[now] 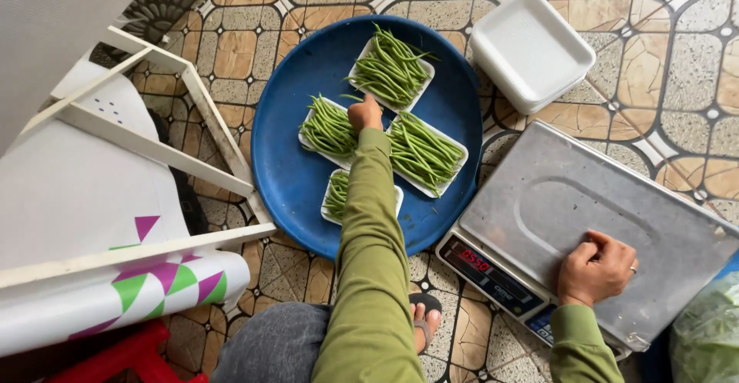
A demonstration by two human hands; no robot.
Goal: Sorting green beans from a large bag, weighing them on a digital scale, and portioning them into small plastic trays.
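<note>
My left hand reaches out over a round blue tray on the tiled floor. Its fingers are closed at the edge of a white foam tray of green beans, between that tray and another bean tray; whether it grips anything I cannot tell. A third bean tray lies farther out, and a fourth one is partly hidden under my sleeve. My right hand rests as a loose fist on the steel platform of a digital scale, holding nothing.
A stack of empty white foam trays sits at the far right. A white frame with a roll of printed film stands to the left, over a red stool. A bag of greens lies at the right edge. My sandalled foot is below.
</note>
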